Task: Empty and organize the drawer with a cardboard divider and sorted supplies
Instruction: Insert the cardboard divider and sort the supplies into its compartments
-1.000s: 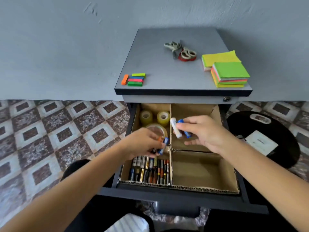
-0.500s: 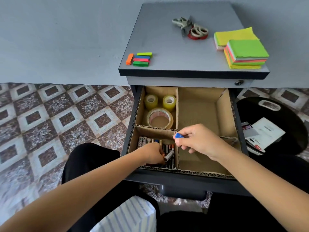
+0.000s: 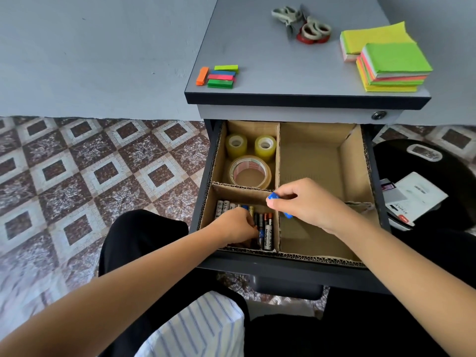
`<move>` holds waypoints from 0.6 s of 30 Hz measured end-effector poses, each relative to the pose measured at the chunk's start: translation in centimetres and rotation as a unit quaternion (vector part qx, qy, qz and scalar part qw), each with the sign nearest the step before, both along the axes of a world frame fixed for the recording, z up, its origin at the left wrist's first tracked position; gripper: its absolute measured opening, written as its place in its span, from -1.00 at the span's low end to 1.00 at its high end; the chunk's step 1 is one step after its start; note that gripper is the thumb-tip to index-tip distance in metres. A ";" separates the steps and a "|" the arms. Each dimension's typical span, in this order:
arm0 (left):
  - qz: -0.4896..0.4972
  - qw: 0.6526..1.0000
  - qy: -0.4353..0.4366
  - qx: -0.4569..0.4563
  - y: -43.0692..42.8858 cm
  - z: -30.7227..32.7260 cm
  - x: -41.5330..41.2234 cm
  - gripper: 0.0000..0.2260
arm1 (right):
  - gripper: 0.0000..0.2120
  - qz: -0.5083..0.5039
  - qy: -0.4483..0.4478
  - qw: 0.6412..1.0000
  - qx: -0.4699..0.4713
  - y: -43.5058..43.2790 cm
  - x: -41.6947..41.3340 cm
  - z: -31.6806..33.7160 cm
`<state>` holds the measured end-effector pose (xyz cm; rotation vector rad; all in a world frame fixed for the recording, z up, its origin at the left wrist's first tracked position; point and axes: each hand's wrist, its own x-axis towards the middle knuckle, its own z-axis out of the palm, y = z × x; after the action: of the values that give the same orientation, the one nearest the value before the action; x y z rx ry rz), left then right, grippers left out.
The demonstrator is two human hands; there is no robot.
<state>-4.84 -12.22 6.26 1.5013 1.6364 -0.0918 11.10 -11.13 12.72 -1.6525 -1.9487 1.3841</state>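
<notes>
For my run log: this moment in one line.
left hand: on batteries, near-left compartment | right hand: pinches blue-capped item | tape rolls: far-left compartment

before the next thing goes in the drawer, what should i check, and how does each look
1. Right hand grip on the blue-capped item: ok, fingers curl round it.
2. Left hand clear of the batteries: cannot tell, its fingertips are hidden among them.
3. Tape rolls kept together: ok, three in the rear-left compartment.
4. Room in the rear-right compartment: ok, bare cardboard floor.
5. Cross divider on the right standing straight: not ok, it looks bent.
6. Cabinet top emptied: not ok, sticky notes and scissors lie there.
</notes>
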 end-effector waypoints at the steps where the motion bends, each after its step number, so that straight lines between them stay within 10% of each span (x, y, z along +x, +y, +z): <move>1: -0.017 1.000 0.017 0.015 0.0 0.1 -0.1 -0.79 | -0.85 0.012 -0.008 1.000 0.009 0.2 -0.1 0.1; 18: -0.156 0.985 0.053 0.060 0.4 0.8 0.6 -0.63 | -0.90 0.089 -0.061 0.994 0.027 2.8 -1.6 -0.1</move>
<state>-4.24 -11.83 7.09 1.8662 1.4990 -0.2524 9.49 -8.33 12.62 -1.6073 -2.2305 1.3034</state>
